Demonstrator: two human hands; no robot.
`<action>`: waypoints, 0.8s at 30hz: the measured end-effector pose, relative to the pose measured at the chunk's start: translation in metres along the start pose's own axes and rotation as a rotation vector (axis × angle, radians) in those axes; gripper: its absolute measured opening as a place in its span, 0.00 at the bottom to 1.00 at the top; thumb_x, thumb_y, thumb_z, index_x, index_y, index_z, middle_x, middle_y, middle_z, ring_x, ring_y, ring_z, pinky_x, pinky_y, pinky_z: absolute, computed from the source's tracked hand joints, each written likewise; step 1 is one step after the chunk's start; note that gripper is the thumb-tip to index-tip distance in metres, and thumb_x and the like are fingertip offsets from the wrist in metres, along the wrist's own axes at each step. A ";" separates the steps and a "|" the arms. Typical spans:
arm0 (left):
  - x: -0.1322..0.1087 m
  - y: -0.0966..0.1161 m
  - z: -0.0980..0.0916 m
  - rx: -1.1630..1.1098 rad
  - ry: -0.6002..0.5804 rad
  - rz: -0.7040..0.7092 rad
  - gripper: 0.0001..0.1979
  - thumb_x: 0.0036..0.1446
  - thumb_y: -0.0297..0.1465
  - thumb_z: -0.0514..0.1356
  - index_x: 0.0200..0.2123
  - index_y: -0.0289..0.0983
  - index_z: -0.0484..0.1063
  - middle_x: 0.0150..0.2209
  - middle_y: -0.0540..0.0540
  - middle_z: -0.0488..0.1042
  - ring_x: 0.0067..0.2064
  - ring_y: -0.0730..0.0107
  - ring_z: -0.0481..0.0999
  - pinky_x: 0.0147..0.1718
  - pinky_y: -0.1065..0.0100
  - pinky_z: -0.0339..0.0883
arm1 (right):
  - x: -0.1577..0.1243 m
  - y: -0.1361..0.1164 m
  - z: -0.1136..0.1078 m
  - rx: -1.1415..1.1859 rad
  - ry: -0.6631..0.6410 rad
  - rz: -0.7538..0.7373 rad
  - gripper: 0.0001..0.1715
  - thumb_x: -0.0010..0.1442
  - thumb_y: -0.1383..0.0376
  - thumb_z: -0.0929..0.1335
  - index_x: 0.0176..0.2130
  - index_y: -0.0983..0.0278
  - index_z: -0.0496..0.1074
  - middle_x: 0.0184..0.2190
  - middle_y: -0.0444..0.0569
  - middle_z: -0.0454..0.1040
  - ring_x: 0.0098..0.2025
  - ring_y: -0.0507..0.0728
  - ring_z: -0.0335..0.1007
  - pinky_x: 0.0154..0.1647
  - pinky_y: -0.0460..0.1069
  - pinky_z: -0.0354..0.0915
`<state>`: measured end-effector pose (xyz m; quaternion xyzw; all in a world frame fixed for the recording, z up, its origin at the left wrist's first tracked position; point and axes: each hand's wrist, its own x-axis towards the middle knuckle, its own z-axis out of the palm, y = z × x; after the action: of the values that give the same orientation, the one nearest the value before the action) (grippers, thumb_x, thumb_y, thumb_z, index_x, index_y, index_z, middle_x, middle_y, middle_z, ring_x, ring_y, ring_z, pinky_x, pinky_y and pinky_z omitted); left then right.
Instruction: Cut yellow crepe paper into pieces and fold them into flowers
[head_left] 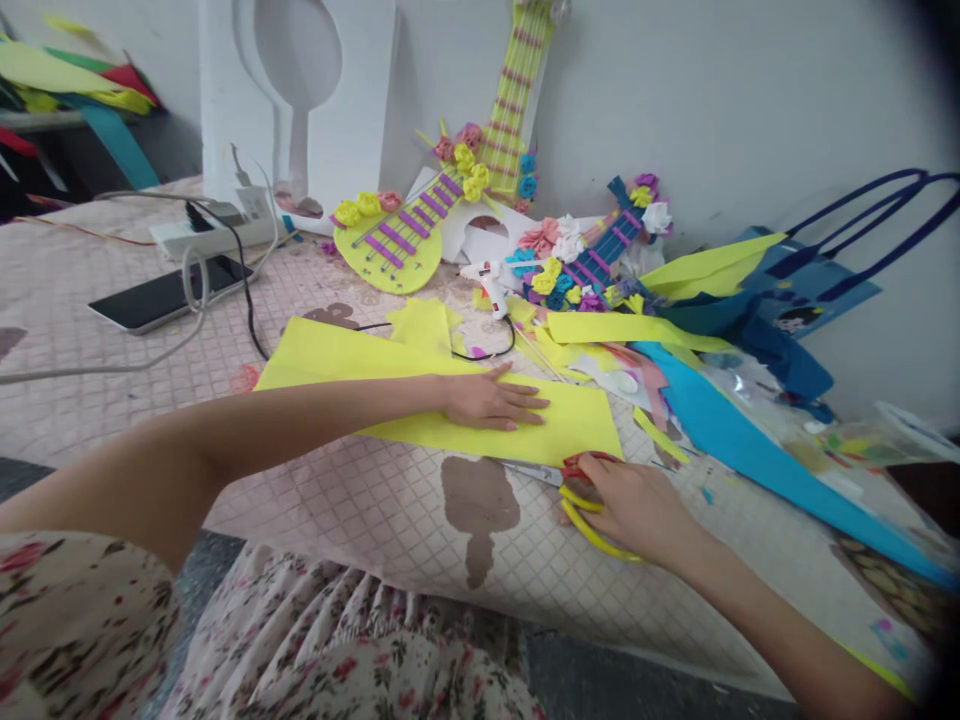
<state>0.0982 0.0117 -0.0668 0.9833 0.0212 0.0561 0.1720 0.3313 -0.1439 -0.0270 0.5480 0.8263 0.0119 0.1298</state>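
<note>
A long sheet of yellow paper (330, 355) lies across the table in front of me. My left hand (491, 398) rests flat on it, fingers spread towards the right. At the sheet's lower right corner my right hand (634, 505) grips a pair of scissors (592, 535) with red and yellow handles. The scissor blades point left along the near edge of the paper and are partly hidden under it. Just beyond the sheet lie yellow scraps (421, 325) and a white glue gun (491, 290).
Paper-flower guitars (401, 245) lean at the back wall. A phone (169, 295), power strip (217, 235) and cables occupy the left. On the right are a blue paper strip (750, 440), a blue bag (817, 290) and mixed scraps. A white cut-out board (367, 90) stands behind.
</note>
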 end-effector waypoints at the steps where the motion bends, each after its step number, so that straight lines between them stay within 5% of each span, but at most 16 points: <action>1: 0.000 0.000 0.000 0.003 -0.002 -0.001 0.25 0.66 0.39 0.40 0.64 0.44 0.51 0.67 0.48 0.47 0.67 0.63 0.45 0.60 0.52 0.13 | -0.001 0.000 0.000 -0.005 -0.001 0.000 0.26 0.55 0.46 0.65 0.42 0.63 0.66 0.37 0.53 0.77 0.39 0.63 0.74 0.34 0.52 0.63; 24: 0.001 -0.001 0.002 -0.042 0.021 -0.010 0.24 0.65 0.37 0.42 0.63 0.47 0.53 0.66 0.49 0.49 0.67 0.62 0.46 0.61 0.48 0.15 | 0.012 -0.016 -0.009 -0.019 0.069 -0.017 0.23 0.54 0.49 0.67 0.41 0.64 0.67 0.37 0.52 0.77 0.38 0.63 0.74 0.34 0.52 0.63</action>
<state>0.0995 0.0118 -0.0684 0.9787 0.0267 0.0659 0.1925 0.3099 -0.1380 -0.0233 0.5388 0.8348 0.0376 0.1067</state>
